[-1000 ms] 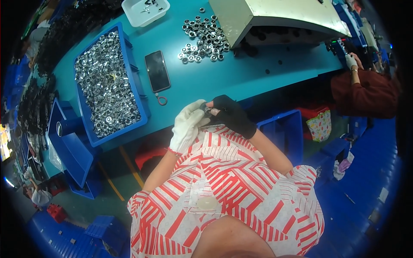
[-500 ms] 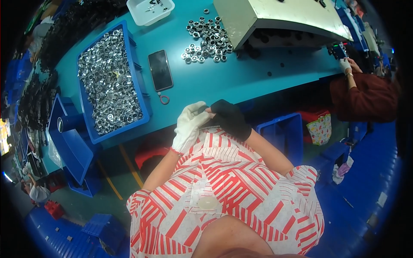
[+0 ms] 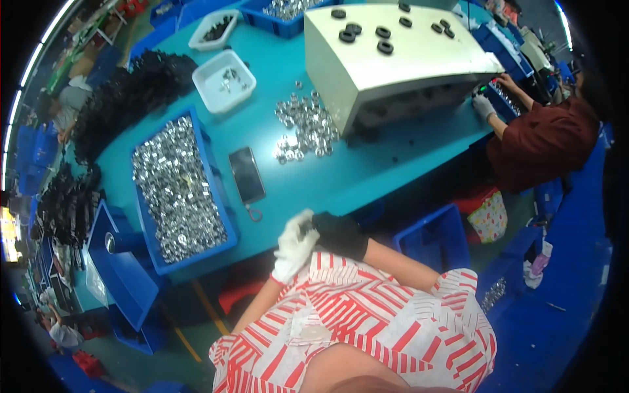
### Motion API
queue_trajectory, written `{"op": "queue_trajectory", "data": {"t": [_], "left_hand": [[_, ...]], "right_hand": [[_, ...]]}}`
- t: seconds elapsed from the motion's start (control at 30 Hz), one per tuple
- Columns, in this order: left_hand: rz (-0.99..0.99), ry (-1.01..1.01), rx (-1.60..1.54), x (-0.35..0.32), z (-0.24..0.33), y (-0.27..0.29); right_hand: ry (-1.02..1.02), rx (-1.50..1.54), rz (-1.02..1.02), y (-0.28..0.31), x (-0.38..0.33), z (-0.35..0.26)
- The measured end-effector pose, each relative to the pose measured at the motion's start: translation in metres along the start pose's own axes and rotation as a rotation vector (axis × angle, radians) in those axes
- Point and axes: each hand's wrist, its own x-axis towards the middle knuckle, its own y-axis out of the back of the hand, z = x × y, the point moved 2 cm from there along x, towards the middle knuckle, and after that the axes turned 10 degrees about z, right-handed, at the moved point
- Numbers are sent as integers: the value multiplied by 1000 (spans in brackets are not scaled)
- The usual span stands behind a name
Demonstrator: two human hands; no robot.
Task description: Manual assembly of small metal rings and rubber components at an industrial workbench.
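Note:
My left hand (image 3: pixel 296 243), in a white glove, is raised in front of my red-and-white striped clothing with its fingers curled. Against it, my right hand (image 3: pixel 337 236) in a black glove has its fingertips drawn in. Both hands meet just off the table's near edge; anything small between their fingertips is hidden. Beyond them a dark phone (image 3: pixel 247 175) with a reddish loop lies on the teal table (image 3: pixel 275 196). A loose heap of shiny metal rings (image 3: pixel 308 124) lies farther back. Left of the phone stands a blue bin (image 3: pixel 196 260) full of shiny metal parts.
A cream metal housing (image 3: pixel 386 75) bears several black rings (image 3: pixel 385 48). Behind the heap is a white tray (image 3: pixel 223 99) with small parts. Black pieces (image 3: pixel 131 101) are piled far left. A co-worker (image 3: pixel 544 147) works at the right; an open blue crate (image 3: pixel 432 242) stands below.
The view has tilted up, so the table and hands sit lower in the picture and more of the far table shows. My hands stay together, the left one's fingers more curled.

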Motion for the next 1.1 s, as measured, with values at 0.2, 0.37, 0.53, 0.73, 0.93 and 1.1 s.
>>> {"op": "queue_trajectory", "data": {"t": [0.2, 0.37, 0.53, 0.73, 0.93, 1.1], "left_hand": [[-1, 9, 150, -11, 39, 2], [136, -236, 192, -3, 23, 0], [-76, -59, 299, -1, 3, 6], [70, -264, 303, -13, 26, 4], [6, 16, 178, -16, 22, 16], [32, 99, -118, -10, 11, 24]], "right_hand": [[24, 13, -21, 22, 3, -9], [-115, 76, -143, 18, 4, 4], [-144, 104, -322, 11, 8, 4], [-95, 118, -146, 8, -2, 5], [-57, 246, -263, 17, 20, -21], [-17, 361, 53, -3, 18, -3]]}}
